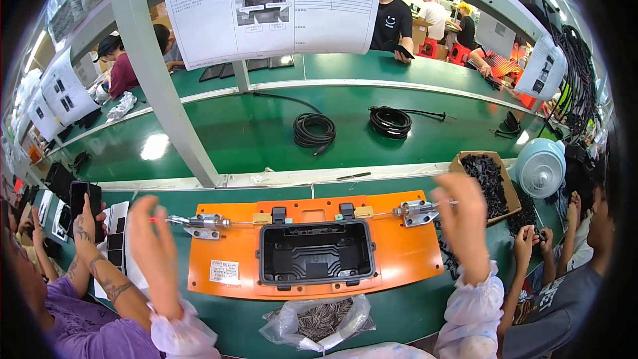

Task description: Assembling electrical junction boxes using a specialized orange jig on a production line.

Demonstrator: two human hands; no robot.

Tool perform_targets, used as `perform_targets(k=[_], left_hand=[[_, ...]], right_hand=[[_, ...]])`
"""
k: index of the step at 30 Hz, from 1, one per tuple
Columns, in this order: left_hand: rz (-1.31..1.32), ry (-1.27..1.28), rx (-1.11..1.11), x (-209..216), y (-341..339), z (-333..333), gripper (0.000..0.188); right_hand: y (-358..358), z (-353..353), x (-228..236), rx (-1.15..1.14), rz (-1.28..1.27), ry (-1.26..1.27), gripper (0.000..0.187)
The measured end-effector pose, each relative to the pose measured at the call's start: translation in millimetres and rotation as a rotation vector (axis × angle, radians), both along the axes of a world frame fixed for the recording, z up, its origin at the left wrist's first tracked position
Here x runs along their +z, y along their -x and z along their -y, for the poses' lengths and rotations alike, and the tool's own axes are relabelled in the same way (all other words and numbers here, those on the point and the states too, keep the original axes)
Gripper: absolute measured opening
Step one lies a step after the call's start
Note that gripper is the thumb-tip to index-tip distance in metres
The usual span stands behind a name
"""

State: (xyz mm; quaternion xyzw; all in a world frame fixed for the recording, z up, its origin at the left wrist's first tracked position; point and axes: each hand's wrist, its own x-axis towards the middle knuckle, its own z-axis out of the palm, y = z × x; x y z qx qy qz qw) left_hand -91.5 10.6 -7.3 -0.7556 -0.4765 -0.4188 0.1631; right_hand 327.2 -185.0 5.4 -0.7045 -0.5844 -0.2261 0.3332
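Note:
An orange fixture plate (409,252) lies on the bench in front of me, with a black open plastic case (316,272) seated in its middle, its cavity facing up. Metal push clamps, a left clamp (203,222) and a right clamp (417,213), point inward at the case's hinge side. My left hand (154,249) is at the red-tipped outer end of the left clamp, fingers stretched and somewhat blurred. Beside the right clamp's outer end is my right hand (464,223), its fingers raised and apart. Whether either palm presses on a clamp I cannot tell.
A clear bag of small metal pins (325,319) sits nearest me. At right stand a cardboard box of black parts (488,183) and a pale blue fan (539,167). Coiled black cables (314,130) lie beyond a metal post (163,80). Co-workers flank me; one holds a phone (78,199).

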Motion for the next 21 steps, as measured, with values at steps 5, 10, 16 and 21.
perform_targets(k=[5,10,16,21], left_hand=[[-0.246,0.454,-1.186,15.3,-62.0,117.2,0.024],[-0.593,0.612,-1.252,-32.4,-73.1,140.8,0.032],[-0.616,0.360,-1.162,-60.1,-90.8,143.6,0.027],[-0.608,0.465,-1.201,-63.8,-94.8,137.1,0.020]], right_hand=[[98.5,-9.7,0.0,0.801,-0.081,0.498,0.039],[114.7,-13.1,-18.8,0.798,-0.094,0.450,0.022],[131.3,-8.9,-23.4,0.662,0.080,0.330,0.019],[125.4,-6.0,1.3,0.634,0.115,0.082,0.020]])
